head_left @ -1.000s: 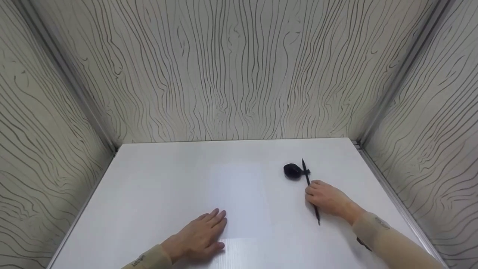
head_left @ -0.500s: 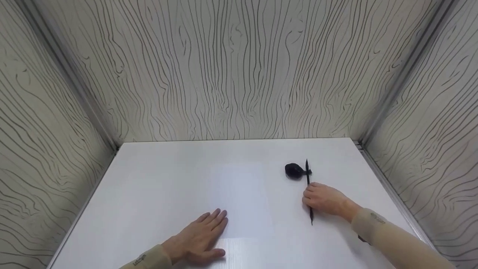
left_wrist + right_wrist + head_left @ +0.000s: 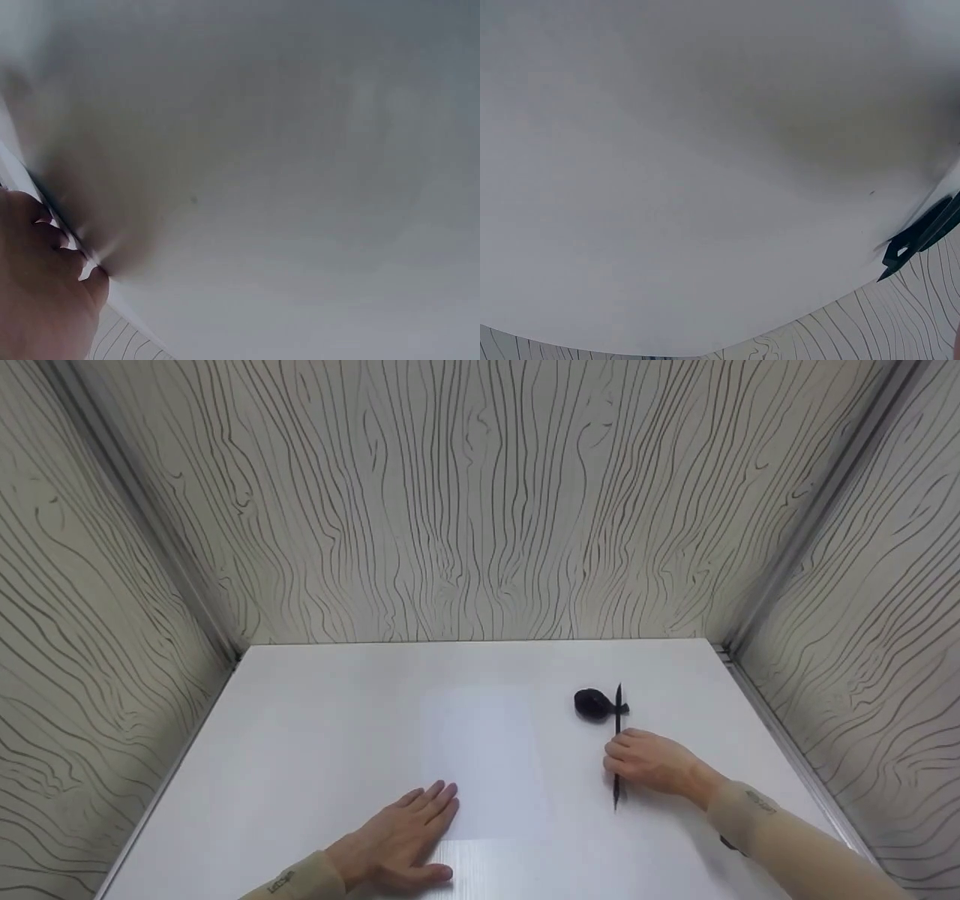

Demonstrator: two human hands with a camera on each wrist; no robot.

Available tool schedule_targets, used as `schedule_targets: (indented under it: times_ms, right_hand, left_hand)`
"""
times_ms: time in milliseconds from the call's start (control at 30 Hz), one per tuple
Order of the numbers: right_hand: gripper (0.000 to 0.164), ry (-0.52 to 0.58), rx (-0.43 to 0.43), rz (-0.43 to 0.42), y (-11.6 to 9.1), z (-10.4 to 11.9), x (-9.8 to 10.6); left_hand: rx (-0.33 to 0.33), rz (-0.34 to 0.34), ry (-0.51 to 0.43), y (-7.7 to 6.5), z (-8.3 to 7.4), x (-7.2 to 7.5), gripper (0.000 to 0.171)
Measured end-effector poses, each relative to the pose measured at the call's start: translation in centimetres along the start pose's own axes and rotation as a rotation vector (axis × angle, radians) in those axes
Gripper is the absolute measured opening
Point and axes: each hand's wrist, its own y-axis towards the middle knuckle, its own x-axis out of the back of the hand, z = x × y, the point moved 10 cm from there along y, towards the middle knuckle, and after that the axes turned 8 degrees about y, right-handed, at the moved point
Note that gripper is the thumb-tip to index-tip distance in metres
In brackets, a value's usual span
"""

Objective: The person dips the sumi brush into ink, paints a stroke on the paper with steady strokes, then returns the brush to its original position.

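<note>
My right hand (image 3: 651,761) grips a thin black stick (image 3: 617,795), tapered to a point at both ends, around its middle. The stick's far part crosses the narrow neck of a rounded, glossy black thing (image 3: 592,704) with a flared end. In the right wrist view, the stick's dark point (image 3: 885,276) shows at the right edge beside that black thing. My left hand (image 3: 401,836) rests palm down, fingers straight, thumb spread, fingertips over the left side of a white sheet (image 3: 487,757). The left wrist view shows its fingers (image 3: 56,244) on the white surface.
The white table (image 3: 322,712) runs back to a wall (image 3: 465,510) with a wood-grain line pattern. Similar walls stand left and right, with grey metal strips (image 3: 825,502) at the corners.
The stick's near end has swung left, so it now points nearly straight away from me. My right hand has shifted slightly left with it. The left hand's thumb has spread a little.
</note>
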Motion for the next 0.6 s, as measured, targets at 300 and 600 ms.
schedule_targets:
  times_ms: [300,600]
  right_hand:
    - [0.02,-0.031,-0.018,-0.031,0.4,-0.4,1.1]
    - [0.054,-0.073,-0.037,-0.203,1.4,-0.3,3.6]
  left_hand:
    - [-0.003,0.009,-0.008,0.1,0.0,-0.1,0.102]
    - [0.01,0.04,-0.042,0.1,0.1,-0.1,0.105]
